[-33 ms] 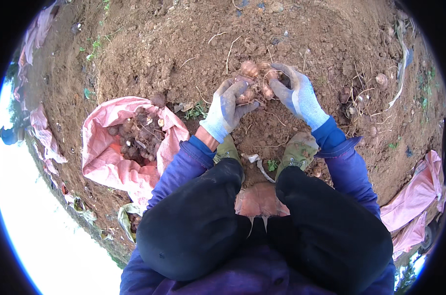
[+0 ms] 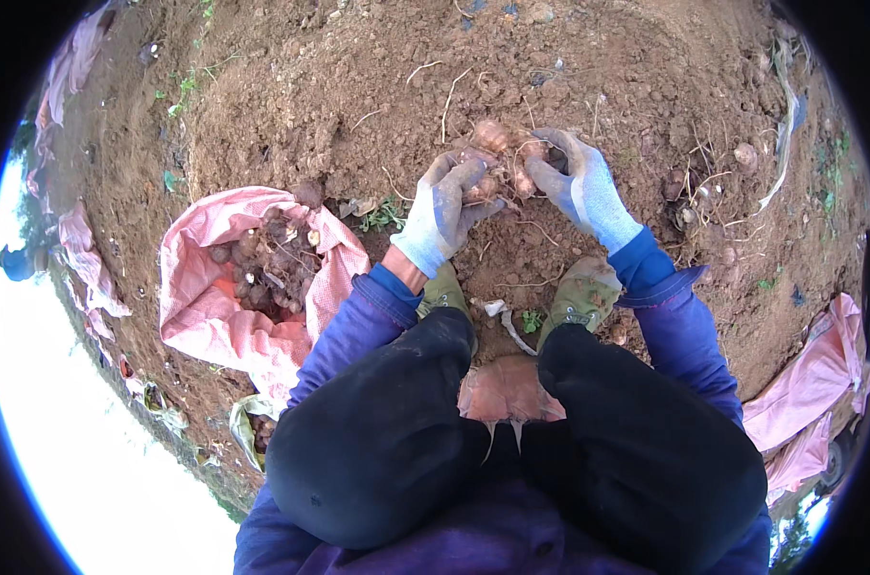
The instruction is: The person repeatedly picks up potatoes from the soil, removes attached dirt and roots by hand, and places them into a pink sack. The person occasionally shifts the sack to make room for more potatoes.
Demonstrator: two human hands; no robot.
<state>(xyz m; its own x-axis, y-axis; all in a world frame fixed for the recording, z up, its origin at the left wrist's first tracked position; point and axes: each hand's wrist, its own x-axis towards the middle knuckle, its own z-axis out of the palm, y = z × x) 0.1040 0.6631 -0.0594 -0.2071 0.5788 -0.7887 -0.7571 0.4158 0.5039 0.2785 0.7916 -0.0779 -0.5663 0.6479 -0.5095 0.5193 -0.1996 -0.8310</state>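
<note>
A clump of brown, ringed taro corms (image 2: 492, 137) is held between my two hands, just above the loose soil. My left hand (image 2: 440, 206), in a pale blue glove with a grey, dirt-stained palm, has its fingers curled round the clump's left side. On the other side my right hand (image 2: 580, 182), gloved alike, grips with thumb and fingers. Parts of the clump are hidden behind both gloves. Left of my left forearm, a pink woven sack (image 2: 190, 287) lies with its mouth wide, filled with dirty corms (image 2: 272, 268) and roots.
My green shoes (image 2: 586, 292) stand apart on the soil (image 2: 358, 86). More corms and roots (image 2: 679, 187) lie at the right, with one loose corm (image 2: 744, 156) beyond. Another pink sack (image 2: 809, 383) is at the far right. A smaller greenish bag (image 2: 246, 431) stands lower left.
The clump of taro corms has tilted very slightly to the right between my hands. Both hands keep their grip in nearly the same place.
</note>
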